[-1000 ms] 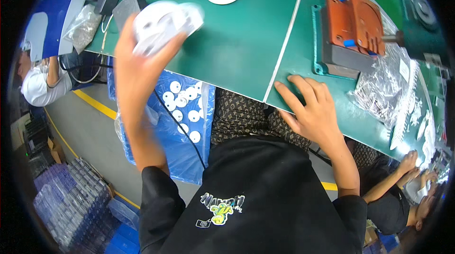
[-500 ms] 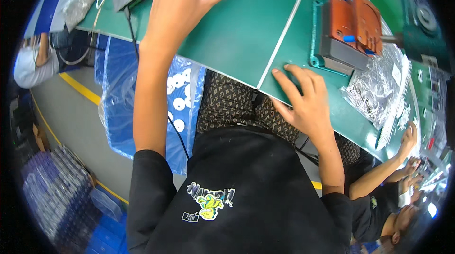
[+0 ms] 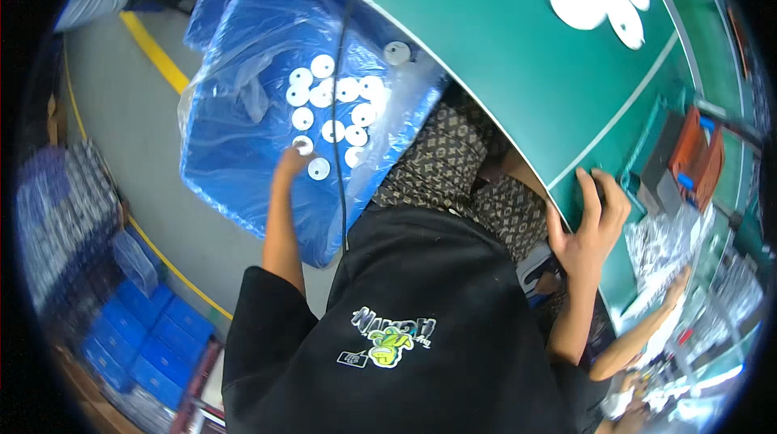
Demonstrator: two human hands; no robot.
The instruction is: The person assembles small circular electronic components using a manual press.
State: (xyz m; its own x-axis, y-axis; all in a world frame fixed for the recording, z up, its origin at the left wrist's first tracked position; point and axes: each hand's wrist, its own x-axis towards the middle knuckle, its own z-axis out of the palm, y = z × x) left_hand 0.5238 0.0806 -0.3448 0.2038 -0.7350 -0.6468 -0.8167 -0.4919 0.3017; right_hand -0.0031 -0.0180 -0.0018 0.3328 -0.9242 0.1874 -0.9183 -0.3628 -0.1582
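My left hand [image 3: 296,160] reaches down into a blue bin [image 3: 267,38] lined with clear plastic. Its fingers come together at the edge of a round white disc [image 3: 303,143] with a small centre hole; they are small and slightly blurred here. Several like discs lie loosely around it, among them one disc [image 3: 319,168] just to the right. At the edge of the green table [image 3: 502,54], my right hand [image 3: 595,220] rests with its fingers spread and nothing in them. More white discs [image 3: 579,1] lie overlapping on the table's far side.
An orange and black fixture [image 3: 688,159] stands at the right, beside a clear bag [image 3: 668,244]. A black cable [image 3: 343,110] hangs across the bin. Another person's forearm [image 3: 635,341] reaches in at lower right. Blue boxes [image 3: 146,345] sit on the floor at left.
My left hand has gone from above the table down into the bin at the left. The view has turned left, bringing the bin fully in sight. My right hand stays by the table edge.
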